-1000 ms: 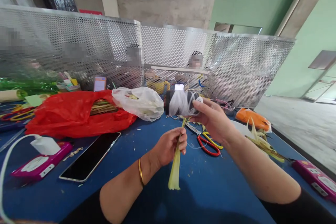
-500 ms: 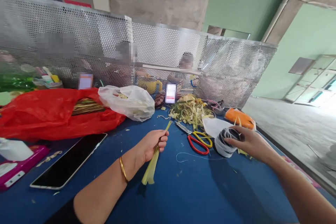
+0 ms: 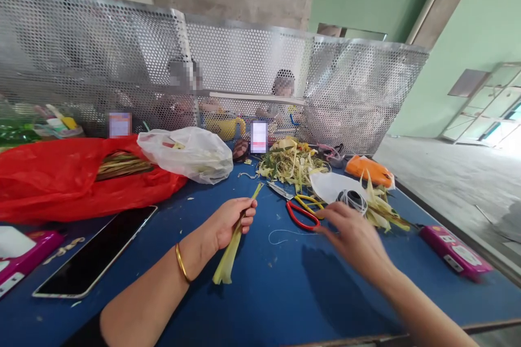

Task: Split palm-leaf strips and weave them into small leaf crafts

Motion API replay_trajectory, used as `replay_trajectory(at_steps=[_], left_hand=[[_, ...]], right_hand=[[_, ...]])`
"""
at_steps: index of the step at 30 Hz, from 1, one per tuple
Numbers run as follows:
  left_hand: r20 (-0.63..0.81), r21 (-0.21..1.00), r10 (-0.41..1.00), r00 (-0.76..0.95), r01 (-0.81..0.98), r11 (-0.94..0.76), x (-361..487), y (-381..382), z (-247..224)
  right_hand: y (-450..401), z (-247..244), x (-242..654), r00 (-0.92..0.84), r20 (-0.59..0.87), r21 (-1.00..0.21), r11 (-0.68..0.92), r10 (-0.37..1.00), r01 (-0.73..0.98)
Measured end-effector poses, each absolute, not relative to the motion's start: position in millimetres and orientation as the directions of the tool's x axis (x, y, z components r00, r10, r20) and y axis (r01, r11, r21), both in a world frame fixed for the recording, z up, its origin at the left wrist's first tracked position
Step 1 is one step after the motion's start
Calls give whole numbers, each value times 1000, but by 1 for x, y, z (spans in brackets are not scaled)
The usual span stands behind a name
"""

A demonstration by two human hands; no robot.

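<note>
My left hand [image 3: 236, 222] is closed around a pale green-yellow strip of dried husk [image 3: 226, 260]. The thin end pokes up past my fingers and the wide end hangs below. My right hand [image 3: 352, 227] is in front of a spool of white thread [image 3: 353, 200], partly covering it, with thumb and forefinger apart by the red handle of the scissors [image 3: 301, 212]. The scissors lie with one red and one yellow handle, blades toward the back left. A loose end of thread [image 3: 280, 233] curls on the blue table [image 3: 260, 303] left of my right fingertips.
A heap of husk scraps [image 3: 291, 165] lies behind the scissors. A red plastic bag [image 3: 73, 190], a white bag [image 3: 187, 154] and a large phone [image 3: 97, 255] are on the left. More husks [image 3: 382, 206] and a purple box [image 3: 453, 252] are on the right. A perforated metal screen [image 3: 248, 59] stands behind.
My right hand has let go of the thread spool and moved left and toward me, beside the scissors' handles. My left hand keeps its grip on the husk strip. The view has shifted slightly.
</note>
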State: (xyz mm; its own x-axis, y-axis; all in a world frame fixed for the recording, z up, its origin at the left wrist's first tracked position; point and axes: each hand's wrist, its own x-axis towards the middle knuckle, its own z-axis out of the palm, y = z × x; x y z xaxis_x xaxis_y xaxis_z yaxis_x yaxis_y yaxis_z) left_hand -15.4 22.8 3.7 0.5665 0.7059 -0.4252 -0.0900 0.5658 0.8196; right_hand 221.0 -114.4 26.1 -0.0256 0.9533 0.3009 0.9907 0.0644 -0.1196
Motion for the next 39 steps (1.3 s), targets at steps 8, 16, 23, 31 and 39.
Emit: replay_trajectory(at_steps=[8, 16, 23, 31, 39], left_hand=[[-430, 820, 682, 591, -61, 569, -16, 19, 2], [-444, 821, 652, 615, -13, 571, -15, 14, 7], [-493, 817, 588, 642, 108, 566, -11, 4, 4], [-499, 721, 417, 760, 97, 686, -8, 4, -15], [-525, 676, 439, 729, 43, 735, -18, 20, 6]], right_hand=[[-72, -10, 173, -37, 41, -204, 45, 998, 978], [-105, -11, 169, 4, 95, -330, 28, 995, 944], [-128, -3, 134, -308, 405, -161, 398, 861, 903], [-101, 5, 98, -636, 253, 140, 623, 729, 769], [-128, 6, 116, -683, 293, 2, 714, 669, 700]])
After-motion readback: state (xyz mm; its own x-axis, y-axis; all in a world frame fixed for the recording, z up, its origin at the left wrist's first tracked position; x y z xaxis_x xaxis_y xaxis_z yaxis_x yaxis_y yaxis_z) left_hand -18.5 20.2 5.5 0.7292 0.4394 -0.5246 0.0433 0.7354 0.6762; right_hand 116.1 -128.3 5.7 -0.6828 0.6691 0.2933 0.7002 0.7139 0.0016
